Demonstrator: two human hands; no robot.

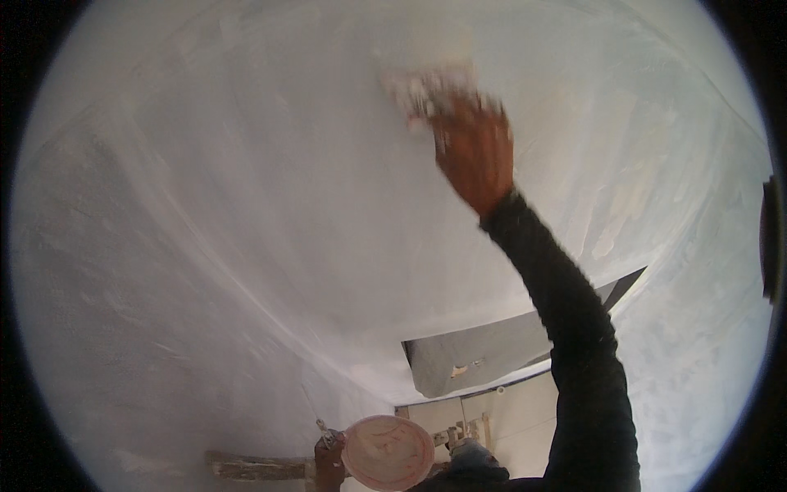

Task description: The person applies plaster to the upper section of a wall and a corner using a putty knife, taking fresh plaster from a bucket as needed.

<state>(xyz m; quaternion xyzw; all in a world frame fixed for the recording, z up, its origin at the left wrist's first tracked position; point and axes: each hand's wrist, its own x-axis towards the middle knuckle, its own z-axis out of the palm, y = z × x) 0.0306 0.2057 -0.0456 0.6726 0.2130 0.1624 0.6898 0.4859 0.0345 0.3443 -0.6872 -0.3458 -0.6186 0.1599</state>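
High on the pale wall (311, 205), my right hand (477, 156) is closed around a wide putty scraper (407, 92). The scraper's blade lies at the wall, smeared with whitish putty and blurred by motion. Low in the head view, my left hand (329, 462) grips the left rim of a round pinkish bowl (388, 453). Pale putty coats the inside of that bowl. A thin tool (322, 426) sticks up beside the left hand; how it is held does not show clearly. Most of the left hand's fingers are hidden.
A rectangular opening (484, 353) with a dark edge cuts through the wall below my right arm. Worn wooden boards (258, 466) cross the lower left, over pale floor tiles (525, 418). A dark object (769, 242) stands at the far right edge. The walls meet at corners on both sides.
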